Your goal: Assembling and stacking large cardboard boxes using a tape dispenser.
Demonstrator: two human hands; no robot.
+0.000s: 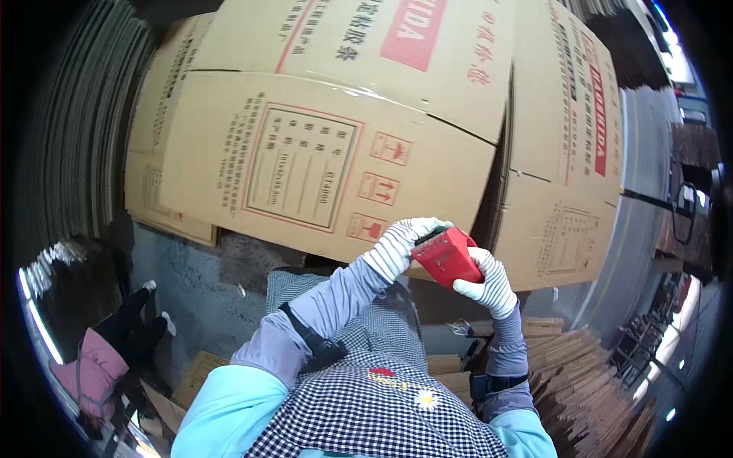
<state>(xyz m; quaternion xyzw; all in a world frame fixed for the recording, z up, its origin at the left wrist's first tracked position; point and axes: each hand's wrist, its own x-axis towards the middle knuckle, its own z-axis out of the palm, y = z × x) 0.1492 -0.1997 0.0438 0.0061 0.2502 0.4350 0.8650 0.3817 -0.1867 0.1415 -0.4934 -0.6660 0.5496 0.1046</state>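
Both hands wear white gloves with grey stripes. Between them, in front of my chest, is a red box-shaped hand tool (449, 261) with a dark, scuffed face; its exact kind is not clear. My left hand (395, 246) closes on its left end, fingertips at the dark upper edge. The fingers of my right hand (490, 284) wrap round the red, loop-like part at its right end. Just beyond the tool lies a large flattened brown carton (206, 160) with red and black print. A second printed carton (550, 183) lies to its right, a dark gap between them.
Tall stacks of cardboard sheets (92, 130) stand at the left. More stacked cardboard (588, 374) fills the lower right. A person in a pink top (92, 374) is at the lower left. Grey-blue floor (183, 267) shows between, and a pale panel (649, 145) stands at the right.
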